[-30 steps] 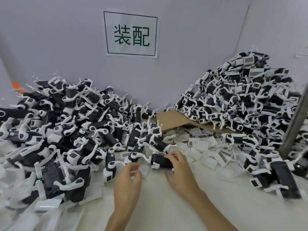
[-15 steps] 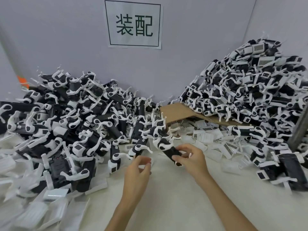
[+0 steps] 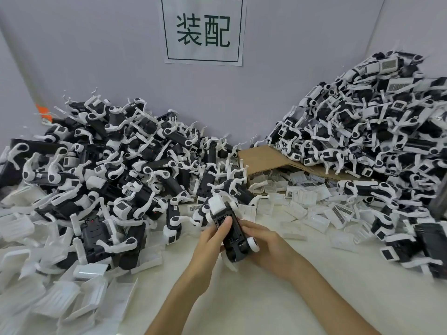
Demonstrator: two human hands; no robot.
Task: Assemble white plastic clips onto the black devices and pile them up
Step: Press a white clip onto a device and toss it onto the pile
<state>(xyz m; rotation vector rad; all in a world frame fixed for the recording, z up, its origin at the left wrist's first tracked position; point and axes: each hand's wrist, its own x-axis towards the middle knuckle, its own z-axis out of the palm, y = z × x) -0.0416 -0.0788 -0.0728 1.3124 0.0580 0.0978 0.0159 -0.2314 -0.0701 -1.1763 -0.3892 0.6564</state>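
My left fingers [image 3: 225, 223] and right fingers [image 3: 244, 224] both grip one black device [image 3: 233, 236] just above the counter [image 3: 242, 305], white clip [image 3: 216, 204] on its far end. It looks light, hard and smooth; I'd hold its sides.

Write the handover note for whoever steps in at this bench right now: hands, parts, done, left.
Left hand: grips the black device, thumb on its upper face.
Right hand: grips the same device from the other side, at its near end.
White clip: on the device's far end; cannot tell if it is fully seated.
Done: clipped devices heaped in the left pile and the right pile.
Left: finish this one and add it to a pile. Loose white pieces lie on the table.
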